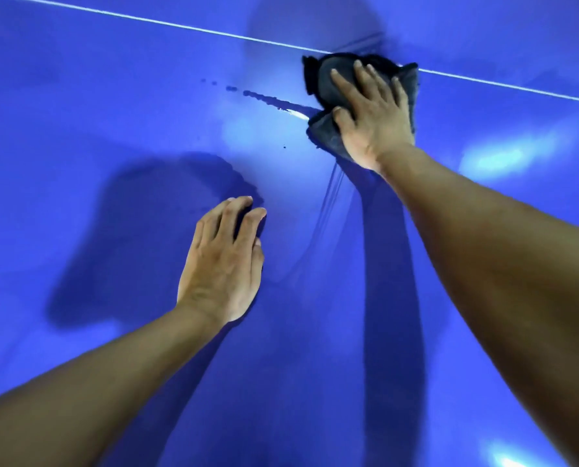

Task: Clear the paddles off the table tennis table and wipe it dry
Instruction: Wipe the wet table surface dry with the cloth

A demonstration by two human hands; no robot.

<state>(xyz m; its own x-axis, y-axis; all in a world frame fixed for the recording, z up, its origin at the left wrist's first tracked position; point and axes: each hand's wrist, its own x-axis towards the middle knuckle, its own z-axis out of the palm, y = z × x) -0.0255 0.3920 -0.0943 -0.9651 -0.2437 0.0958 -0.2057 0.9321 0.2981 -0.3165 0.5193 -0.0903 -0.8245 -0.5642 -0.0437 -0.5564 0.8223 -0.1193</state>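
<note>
The blue table tennis table fills the whole view. My right hand presses flat, fingers spread, on a crumpled dark grey cloth that lies against the table's white line. A thin trail of water drops runs left from the cloth. My left hand rests on the table nearer to me, fingers slightly bent with the tips touching the surface, holding nothing. No paddle is in view.
Faint curved wipe streaks mark the surface between my two arms. Bright light reflections shine on the right side. Shadows of my arms and head fall across the table.
</note>
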